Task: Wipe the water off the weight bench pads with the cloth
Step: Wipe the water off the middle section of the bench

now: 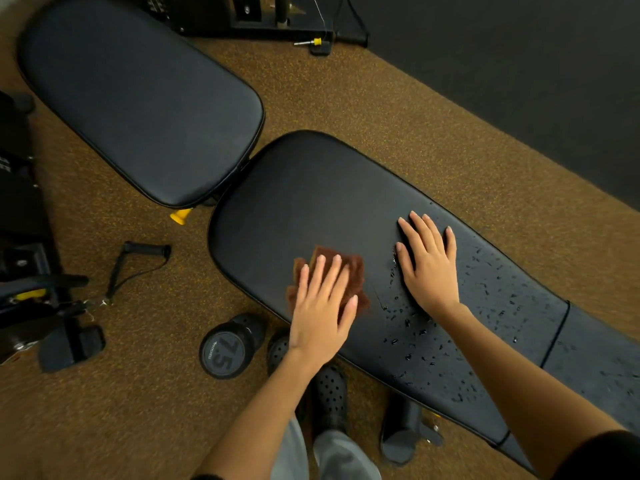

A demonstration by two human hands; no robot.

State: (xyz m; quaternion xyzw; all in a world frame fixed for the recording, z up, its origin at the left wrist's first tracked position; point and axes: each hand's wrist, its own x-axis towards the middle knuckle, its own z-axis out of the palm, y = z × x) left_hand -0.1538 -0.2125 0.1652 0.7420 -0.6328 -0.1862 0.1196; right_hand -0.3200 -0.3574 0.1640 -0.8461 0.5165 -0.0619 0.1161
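Left hand (pixel 320 306) presses cloth (pixel 349 271) onto pad (pixel 311 188).

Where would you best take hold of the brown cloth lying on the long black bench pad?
Probably pinch the brown cloth at its exposed far-right corner, coming from above. It lies flat on the long black bench pad, and the left hand presses its middle with straight fingers.

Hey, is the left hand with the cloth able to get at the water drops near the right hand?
Probably yes. The left hand presses the brown cloth flat on the long pad, and the nearest water drops lie just beside it. Only the right hand, resting flat among them, covers part of that wet patch.
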